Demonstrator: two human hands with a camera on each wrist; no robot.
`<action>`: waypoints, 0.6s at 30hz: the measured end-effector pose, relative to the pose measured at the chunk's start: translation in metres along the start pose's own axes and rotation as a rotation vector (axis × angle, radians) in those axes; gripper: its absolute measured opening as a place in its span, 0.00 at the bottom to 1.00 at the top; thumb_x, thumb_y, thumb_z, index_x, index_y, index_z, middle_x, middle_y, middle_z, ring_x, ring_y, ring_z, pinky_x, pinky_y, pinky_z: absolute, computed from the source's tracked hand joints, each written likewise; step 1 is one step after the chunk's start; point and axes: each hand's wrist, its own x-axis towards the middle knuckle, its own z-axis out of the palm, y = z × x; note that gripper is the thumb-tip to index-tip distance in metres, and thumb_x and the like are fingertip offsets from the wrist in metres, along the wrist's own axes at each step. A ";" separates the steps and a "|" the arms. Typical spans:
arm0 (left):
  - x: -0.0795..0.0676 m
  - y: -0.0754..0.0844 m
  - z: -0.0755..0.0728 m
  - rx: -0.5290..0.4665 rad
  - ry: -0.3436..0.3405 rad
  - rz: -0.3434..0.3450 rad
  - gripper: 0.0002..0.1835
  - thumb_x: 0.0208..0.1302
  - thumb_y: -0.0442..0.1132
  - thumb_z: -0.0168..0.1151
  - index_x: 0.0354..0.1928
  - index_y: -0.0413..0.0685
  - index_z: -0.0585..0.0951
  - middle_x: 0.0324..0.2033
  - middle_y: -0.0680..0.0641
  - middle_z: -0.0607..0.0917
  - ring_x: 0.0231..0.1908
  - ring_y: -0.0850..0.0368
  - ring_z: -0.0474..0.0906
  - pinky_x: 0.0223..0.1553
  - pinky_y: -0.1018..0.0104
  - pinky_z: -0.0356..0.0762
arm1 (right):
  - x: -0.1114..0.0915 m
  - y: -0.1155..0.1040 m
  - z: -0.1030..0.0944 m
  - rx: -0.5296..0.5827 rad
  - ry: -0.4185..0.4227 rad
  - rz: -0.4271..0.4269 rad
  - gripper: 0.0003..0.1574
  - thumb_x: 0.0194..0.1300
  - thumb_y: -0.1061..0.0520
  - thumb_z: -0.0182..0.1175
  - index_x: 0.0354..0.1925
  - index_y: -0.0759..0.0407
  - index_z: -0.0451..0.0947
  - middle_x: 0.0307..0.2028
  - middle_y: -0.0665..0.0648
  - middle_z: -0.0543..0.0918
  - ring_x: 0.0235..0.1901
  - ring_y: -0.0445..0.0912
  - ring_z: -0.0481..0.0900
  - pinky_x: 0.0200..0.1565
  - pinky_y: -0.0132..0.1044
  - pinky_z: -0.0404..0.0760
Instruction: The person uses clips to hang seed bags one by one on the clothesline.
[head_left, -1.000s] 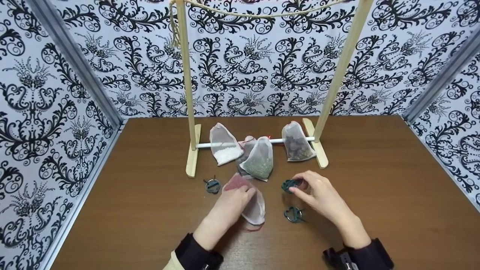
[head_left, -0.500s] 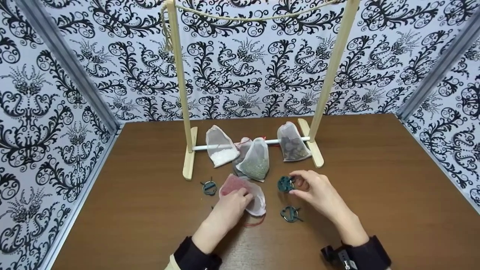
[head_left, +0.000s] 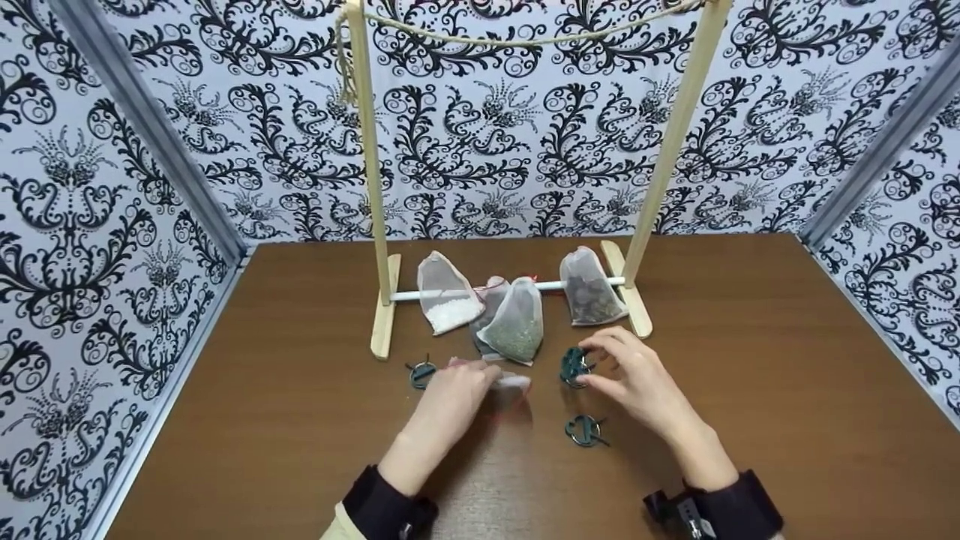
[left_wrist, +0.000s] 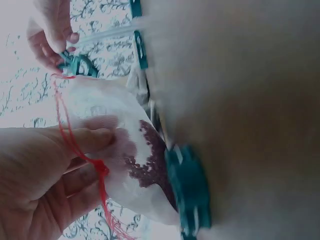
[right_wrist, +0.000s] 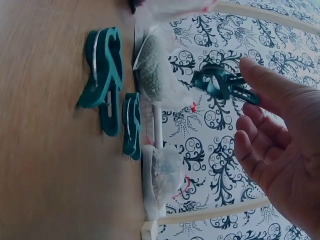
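My left hand (head_left: 457,390) pinches a white mesh drawstring bag (left_wrist: 145,110) with dark red grains at its bottom. Red strings (left_wrist: 62,110) hang from its top edge. In the head view the hand covers much of this bag, and what shows is blurred. My right hand (head_left: 637,375) holds a dark green spring clip (right_wrist: 217,82) between thumb and fingertips, raised above the table. Another green clip (head_left: 586,430) lies nearer me, and one more green clip (head_left: 421,375) lies beside the left hand. A smaller-looking clip (right_wrist: 131,125) also shows in the right wrist view.
A wooden stand (head_left: 367,187) with a slack rope (head_left: 480,41) across its top and a white lower rod (head_left: 551,285) is behind the hands. Mesh bags with white grains (head_left: 450,300), green grains (head_left: 517,330) and dark contents (head_left: 592,289) lie against the rod. Patterned walls enclose the brown table (head_left: 262,420).
My left hand has tilted the bag with red grains up, so that it shows nearly edge-on. My right hand stays near the same spot with the green clip, turning it slightly.
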 end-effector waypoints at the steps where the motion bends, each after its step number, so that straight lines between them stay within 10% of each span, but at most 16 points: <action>1: 0.001 -0.003 -0.002 -0.015 0.002 -0.013 0.07 0.65 0.35 0.58 0.37 0.53 0.85 0.32 0.53 0.88 0.32 0.56 0.86 0.30 0.62 0.83 | 0.002 0.000 -0.001 -0.001 0.001 -0.007 0.26 0.46 0.63 0.78 0.46 0.61 0.82 0.43 0.55 0.83 0.36 0.47 0.82 0.36 0.32 0.81; 8: 0.014 -0.021 -0.025 -0.096 0.040 -0.079 0.07 0.64 0.45 0.62 0.31 0.51 0.81 0.26 0.49 0.85 0.28 0.50 0.85 0.26 0.54 0.80 | 0.031 -0.004 -0.012 -0.056 -0.003 -0.119 0.27 0.46 0.66 0.77 0.47 0.66 0.81 0.43 0.61 0.85 0.37 0.49 0.81 0.38 0.38 0.82; 18: 0.041 -0.047 -0.073 -0.318 0.032 -0.055 0.09 0.57 0.25 0.66 0.33 0.48 0.82 0.28 0.50 0.85 0.29 0.57 0.80 0.32 0.63 0.80 | 0.081 -0.023 -0.024 -0.098 -0.019 -0.115 0.26 0.49 0.63 0.76 0.48 0.67 0.81 0.41 0.61 0.86 0.40 0.51 0.81 0.44 0.45 0.82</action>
